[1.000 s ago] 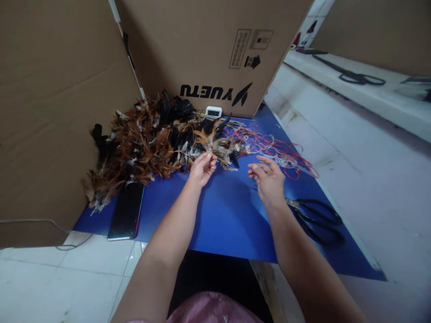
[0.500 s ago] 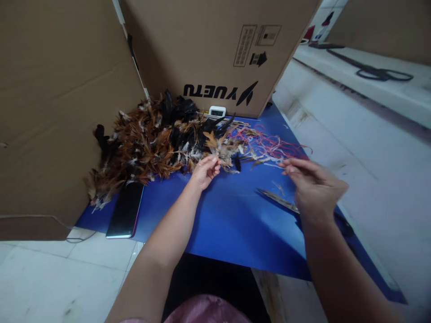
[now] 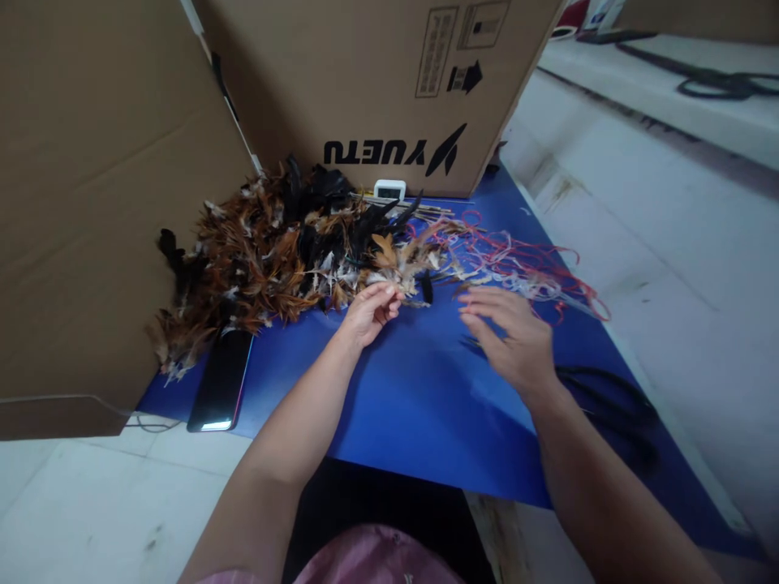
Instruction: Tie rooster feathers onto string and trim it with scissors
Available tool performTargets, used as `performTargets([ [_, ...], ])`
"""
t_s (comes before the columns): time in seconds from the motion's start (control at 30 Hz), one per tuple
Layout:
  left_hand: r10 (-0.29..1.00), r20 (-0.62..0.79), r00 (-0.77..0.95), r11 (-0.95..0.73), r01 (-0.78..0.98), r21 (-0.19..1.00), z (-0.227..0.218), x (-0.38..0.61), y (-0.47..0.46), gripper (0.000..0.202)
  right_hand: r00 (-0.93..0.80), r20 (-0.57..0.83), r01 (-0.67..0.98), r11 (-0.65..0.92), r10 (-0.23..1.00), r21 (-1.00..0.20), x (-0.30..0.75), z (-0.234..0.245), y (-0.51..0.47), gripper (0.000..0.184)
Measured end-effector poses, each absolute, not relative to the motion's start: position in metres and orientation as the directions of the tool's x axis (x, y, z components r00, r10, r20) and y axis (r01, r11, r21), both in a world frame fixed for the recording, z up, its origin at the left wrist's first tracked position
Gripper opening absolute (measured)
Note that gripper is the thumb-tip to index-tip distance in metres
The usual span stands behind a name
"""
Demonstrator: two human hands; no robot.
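My left hand point(image 3: 371, 314) is closed in a pinch at the front edge of a feather pile point(image 3: 261, 259). Tan and grey feathers point(image 3: 398, 264) fan out from its fingertips; the exact pinch point is hidden. Farther right, my right hand point(image 3: 511, 332) hovers over the blue tabletop with thumb and fingers apart, and I see nothing between them. Beneath it and its wrist lie scissors point(image 3: 608, 393), black handles showing to the right and most of the blades covered. Red and white strings point(image 3: 517, 264) lie tangled just beyond this hand.
A dark phone point(image 3: 222, 381) rests at the front left of the blue table point(image 3: 419, 430). Cardboard walls point(image 3: 365, 73) stand behind and to the left. Near the back are a small white digital device point(image 3: 389, 190) and thin sticks point(image 3: 426, 209). Larger scissors point(image 3: 712, 81) lie on a ledge.
My right hand has moved left toward my left hand, and its fingers have gone from a pinch to apart. My left hand keeps its pinch. The view has tipped slightly.
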State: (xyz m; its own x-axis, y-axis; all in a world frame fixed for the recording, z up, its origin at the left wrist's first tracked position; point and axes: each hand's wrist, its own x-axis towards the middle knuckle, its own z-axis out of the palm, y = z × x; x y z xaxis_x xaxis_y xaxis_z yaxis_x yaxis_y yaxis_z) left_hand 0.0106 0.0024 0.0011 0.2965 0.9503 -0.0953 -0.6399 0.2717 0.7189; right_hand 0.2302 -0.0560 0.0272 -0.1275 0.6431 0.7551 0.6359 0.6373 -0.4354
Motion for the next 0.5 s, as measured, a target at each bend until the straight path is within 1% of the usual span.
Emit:
performTargets([
  [0.07, 0.949, -0.109, 0.296, 0.281, -0.634, 0.721, 0.002, 0.014, 0.000, 0.020, -0.130, 0.657, 0.606, 0.584, 0.743, -0.540, 0.222, 0.017, -0.058, 0.010],
  [0.13, 0.947, -0.120, 0.297, 0.288, -0.625, 0.726, 0.003, 0.016, -0.003, 0.019, -0.107, 0.541, 0.596, 0.489, 0.834, -0.637, 0.216, 0.010, -0.061, 0.012],
  [0.2, 0.945, -0.129, 0.301, 0.296, -0.613, 0.733, 0.004, 0.018, -0.005, 0.019, -0.097, 0.449, 0.573, 0.419, 0.888, -0.704, 0.212, 0.007, -0.062, 0.014],
  [0.33, 0.939, -0.148, 0.311, 0.313, -0.590, 0.744, 0.005, 0.021, -0.009, 0.019, -0.081, 0.369, 0.527, 0.354, 0.926, -0.773, 0.209, 0.008, -0.062, 0.016],
  [0.5, 0.933, -0.155, 0.325, 0.320, -0.550, 0.771, 0.005, 0.024, -0.012, 0.018, -0.079, 0.328, 0.508, 0.321, 0.941, -0.800, 0.209, 0.007, -0.060, 0.018],
])
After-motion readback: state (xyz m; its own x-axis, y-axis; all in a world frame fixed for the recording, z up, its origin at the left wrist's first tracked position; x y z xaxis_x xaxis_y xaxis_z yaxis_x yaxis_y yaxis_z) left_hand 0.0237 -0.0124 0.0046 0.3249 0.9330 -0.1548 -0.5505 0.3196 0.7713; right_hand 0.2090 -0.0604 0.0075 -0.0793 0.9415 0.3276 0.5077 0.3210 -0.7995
